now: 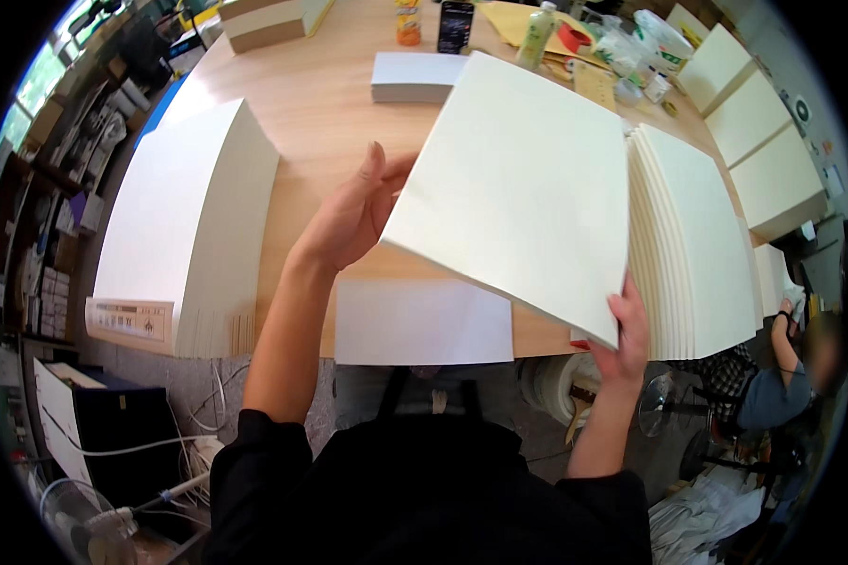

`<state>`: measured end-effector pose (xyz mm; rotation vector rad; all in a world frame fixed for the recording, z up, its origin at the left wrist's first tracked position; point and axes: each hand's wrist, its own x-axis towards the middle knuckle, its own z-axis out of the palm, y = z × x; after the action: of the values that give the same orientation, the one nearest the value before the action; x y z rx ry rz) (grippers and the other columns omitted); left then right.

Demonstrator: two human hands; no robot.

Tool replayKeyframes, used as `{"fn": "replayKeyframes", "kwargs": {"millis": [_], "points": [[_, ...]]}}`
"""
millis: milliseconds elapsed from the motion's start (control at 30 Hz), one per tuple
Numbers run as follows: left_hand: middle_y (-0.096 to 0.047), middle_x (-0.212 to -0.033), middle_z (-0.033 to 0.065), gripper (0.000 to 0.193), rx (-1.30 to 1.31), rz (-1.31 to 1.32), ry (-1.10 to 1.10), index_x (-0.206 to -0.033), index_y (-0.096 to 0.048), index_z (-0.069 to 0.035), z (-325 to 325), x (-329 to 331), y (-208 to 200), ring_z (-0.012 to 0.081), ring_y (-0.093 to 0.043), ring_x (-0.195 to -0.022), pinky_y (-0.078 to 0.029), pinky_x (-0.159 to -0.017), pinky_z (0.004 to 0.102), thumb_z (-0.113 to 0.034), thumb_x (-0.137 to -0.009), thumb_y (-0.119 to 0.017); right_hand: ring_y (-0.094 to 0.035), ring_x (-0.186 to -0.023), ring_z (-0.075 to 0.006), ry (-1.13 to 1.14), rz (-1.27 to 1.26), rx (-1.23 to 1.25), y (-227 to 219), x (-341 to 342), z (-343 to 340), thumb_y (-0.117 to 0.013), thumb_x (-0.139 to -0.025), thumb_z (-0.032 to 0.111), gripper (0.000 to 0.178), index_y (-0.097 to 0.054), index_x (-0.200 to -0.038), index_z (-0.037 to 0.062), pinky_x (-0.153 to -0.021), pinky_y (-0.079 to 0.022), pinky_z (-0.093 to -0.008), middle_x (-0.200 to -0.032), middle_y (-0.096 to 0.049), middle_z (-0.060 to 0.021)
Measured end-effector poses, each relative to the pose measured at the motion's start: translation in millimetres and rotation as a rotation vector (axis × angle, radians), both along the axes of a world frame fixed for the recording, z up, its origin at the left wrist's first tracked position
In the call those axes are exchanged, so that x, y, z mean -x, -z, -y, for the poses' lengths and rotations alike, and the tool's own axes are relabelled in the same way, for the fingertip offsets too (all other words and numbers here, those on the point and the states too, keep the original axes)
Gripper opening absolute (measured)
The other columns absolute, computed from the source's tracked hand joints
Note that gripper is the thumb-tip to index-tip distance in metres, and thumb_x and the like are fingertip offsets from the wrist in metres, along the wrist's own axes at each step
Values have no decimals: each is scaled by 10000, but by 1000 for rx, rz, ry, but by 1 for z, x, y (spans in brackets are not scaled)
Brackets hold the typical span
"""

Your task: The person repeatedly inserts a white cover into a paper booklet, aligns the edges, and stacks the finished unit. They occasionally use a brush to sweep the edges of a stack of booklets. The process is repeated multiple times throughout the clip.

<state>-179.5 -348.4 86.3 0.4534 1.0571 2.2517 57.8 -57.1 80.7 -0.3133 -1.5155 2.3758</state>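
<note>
Cream board sheet held tilted between both hands above the wooden table

The cream board sheet (518, 188) slopes down toward the person, its long axis running from near right to far left; the left hand (353, 217) steadies its left edge, fingers loosely curled against it; the right hand (625, 330) pinches the near right corner, just beside the fanned stack of boards (693, 235); a white paper sheet (422, 322) lies beneath on the wooden table (320, 104).

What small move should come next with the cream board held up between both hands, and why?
Probably lower the cream board flat onto the white sheet at the table's near edge. The left hand and right hand hold it tilted above that sheet, clear of the fanned stack on the right.
</note>
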Motion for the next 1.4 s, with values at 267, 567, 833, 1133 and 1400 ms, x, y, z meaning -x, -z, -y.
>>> {"fn": "replayKeyframes", "kwargs": {"millis": [267,567,833,1133,1400], "points": [[-750,-1002,57,281,586,169,8,-1137,-690,-15,71,1,87,139,-734,-869,-606,-787,285,-284,-1059,-669,-676,-1189,-185,-379,262,-41,78,63,-14,-639,-1006,96,520,-508,-1480,-74,-1043,-535,-330,-1339,-684,-131],[-784,-905,102,263,1110,-335,-204,-1001,-792,11,96,5,102,172,-725,-787,-556,-711,315,-241,-928,-791,-554,-604,-8,-243,385,-319,89,65,13,-707,-1039,181,519,-542,-1464,-68,-501,-403,-171,-857,-722,30],[-784,-888,101,252,1134,-365,-221,-997,-797,9,95,3,99,177,-719,-783,-553,-716,338,-230,-915,-797,-532,-608,-13,-227,419,-379,86,65,18,-698,-1046,192,530,-543,-1481,-69,-512,-406,-178,-861,-715,22],[-731,-1226,138,263,1282,-719,-421,-1114,-765,12,120,-87,79,336,-660,-1157,-516,-979,431,-111,-882,-780,-577,-624,-52,-207,487,-522,83,58,8,-683,-1049,216,371,-698,-1321,-36,-549,-461,-213,-824,-708,-13],[-565,-1558,123,606,1290,-846,-495,-1398,-659,-38,112,-135,103,372,-419,-1509,-343,-1233,461,-14,-812,-812,-700,-764,-275,-55,229,-1188,85,55,18,-733,-991,221,275,-769,-1145,-4,-706,-540,-345,-883,-735,-148]]}}
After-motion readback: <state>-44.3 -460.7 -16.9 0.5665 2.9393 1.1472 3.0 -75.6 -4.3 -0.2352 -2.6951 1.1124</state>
